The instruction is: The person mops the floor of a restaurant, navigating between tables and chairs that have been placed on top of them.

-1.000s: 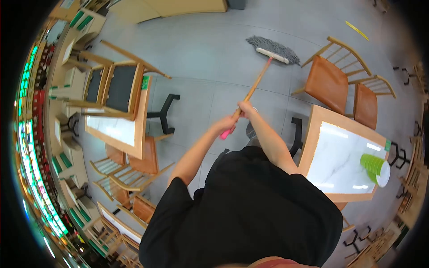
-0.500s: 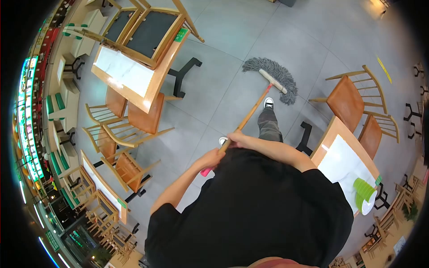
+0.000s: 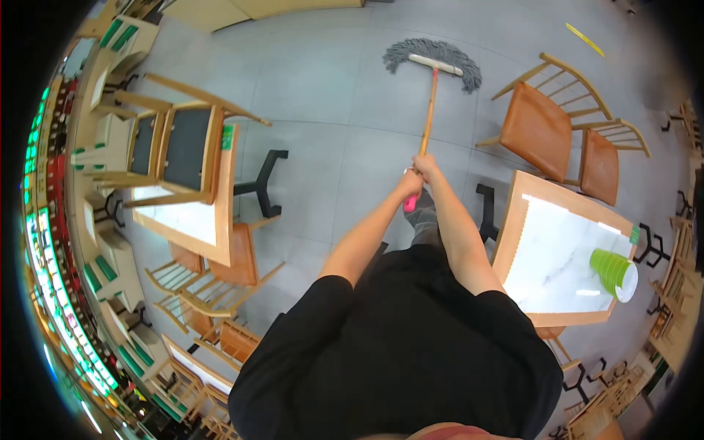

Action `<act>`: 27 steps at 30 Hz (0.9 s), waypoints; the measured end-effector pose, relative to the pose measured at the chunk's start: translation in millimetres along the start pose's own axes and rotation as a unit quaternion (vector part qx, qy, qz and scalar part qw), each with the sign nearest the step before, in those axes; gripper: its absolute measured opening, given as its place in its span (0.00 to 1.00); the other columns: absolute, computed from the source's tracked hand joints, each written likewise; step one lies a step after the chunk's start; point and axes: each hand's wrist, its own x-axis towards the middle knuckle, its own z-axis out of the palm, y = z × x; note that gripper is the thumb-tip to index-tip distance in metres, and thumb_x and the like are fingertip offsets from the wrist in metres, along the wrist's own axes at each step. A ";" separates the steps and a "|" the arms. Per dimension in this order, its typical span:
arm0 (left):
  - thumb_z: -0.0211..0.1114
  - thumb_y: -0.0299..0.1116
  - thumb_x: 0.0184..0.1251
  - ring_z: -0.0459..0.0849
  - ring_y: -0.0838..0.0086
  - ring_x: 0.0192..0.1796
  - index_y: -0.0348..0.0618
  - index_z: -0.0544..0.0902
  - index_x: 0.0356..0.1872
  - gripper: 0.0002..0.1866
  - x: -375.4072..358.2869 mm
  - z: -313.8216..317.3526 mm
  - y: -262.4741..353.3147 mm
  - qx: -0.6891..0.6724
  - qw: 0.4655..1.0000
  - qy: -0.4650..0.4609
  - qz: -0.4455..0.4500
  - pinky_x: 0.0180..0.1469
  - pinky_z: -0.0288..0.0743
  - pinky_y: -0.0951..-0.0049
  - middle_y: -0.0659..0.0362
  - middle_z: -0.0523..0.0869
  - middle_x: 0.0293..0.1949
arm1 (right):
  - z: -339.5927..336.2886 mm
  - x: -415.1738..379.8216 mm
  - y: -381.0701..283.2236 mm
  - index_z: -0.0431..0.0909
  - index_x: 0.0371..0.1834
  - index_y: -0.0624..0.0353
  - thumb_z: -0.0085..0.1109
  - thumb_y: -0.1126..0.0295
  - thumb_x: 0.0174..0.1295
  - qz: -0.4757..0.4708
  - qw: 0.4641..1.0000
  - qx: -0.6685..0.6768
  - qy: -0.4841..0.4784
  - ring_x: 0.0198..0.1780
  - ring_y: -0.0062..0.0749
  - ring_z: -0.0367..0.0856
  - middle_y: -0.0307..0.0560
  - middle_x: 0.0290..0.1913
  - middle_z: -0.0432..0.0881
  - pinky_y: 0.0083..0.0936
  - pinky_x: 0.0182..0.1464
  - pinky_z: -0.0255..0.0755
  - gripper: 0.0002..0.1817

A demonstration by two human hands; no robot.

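Note:
My left hand (image 3: pixel 411 183) is closed round the mop handle (image 3: pixel 430 110) near its pink end. Just above it, my right hand (image 3: pixel 425 166) grips the same handle, close against the left one. Both arms reach forward from a black shirt. At the far end of the handle, the grey mop head (image 3: pixel 440 53) lies spread on the tiled floor, its white bar across the middle.
A table (image 3: pixel 506 246) with stacked green cups (image 3: pixel 609 271) is at the right, brown chairs (image 3: pixel 535 132) beyond it. At the left stands a table (image 3: pixel 226 191) with upturned chairs (image 3: pixel 187 147) on top. A wooden panel (image 3: pixel 271 7) runs along the top edge.
My hands and the mop have moved forward, arms now stretched out. The mop head has gone farther away, and the handle points more directly ahead. The view has turned and shifted.

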 end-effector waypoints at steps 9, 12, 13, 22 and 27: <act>0.48 0.41 0.66 0.67 0.76 0.13 0.40 0.69 0.31 0.14 -44.6 -45.2 32.7 -0.106 0.987 -0.119 -0.028 0.16 0.63 0.73 0.61 0.69 0.15 | 5.1 -15.1 -39.4 0.67 0.39 0.69 0.53 0.73 0.54 0.090 0.981 0.130 -0.109 0.26 0.40 0.76 0.51 0.27 0.73 0.35 0.28 0.76 0.12; 0.52 0.38 0.65 0.66 0.79 0.14 0.41 0.68 0.27 0.12 -124.4 -97.1 -22.6 -0.070 0.987 -0.146 0.007 0.17 0.62 0.75 0.63 0.68 0.14 | 47.9 -61.6 -19.5 0.64 0.39 0.67 0.51 0.74 0.55 0.132 0.950 0.244 -0.145 0.28 0.44 0.77 0.51 0.29 0.72 0.40 0.30 0.78 0.12; 0.54 0.36 0.63 0.66 0.80 0.15 0.42 0.68 0.26 0.11 -163.3 -115.8 -38.7 -0.086 0.985 -0.147 -0.009 0.17 0.62 0.75 0.64 0.68 0.15 | 63.4 -66.0 -0.1 0.63 0.39 0.66 0.50 0.75 0.55 0.160 0.934 0.272 -0.165 0.30 0.46 0.77 0.52 0.29 0.71 0.42 0.31 0.78 0.11; 0.55 0.36 0.59 0.71 0.78 0.16 0.41 0.70 0.38 0.11 -429.8 -151.0 -181.0 -0.039 0.988 -0.094 -0.117 0.17 0.67 0.75 0.61 0.71 0.18 | 129.0 -303.7 126.2 0.63 0.40 0.67 0.41 0.79 0.58 0.394 0.853 0.065 -0.336 0.41 0.49 0.75 0.56 0.37 0.70 0.49 0.49 0.73 0.08; 0.51 0.33 0.55 0.82 0.54 0.32 0.34 0.73 0.41 0.15 -344.7 -108.7 -231.2 0.063 0.994 -0.022 -0.088 0.33 0.74 0.59 0.42 0.81 0.29 | 143.0 -212.3 207.0 0.62 0.43 0.66 0.42 0.74 0.58 0.290 0.924 -0.031 -0.248 0.36 0.46 0.77 0.53 0.35 0.72 0.44 0.42 0.77 0.11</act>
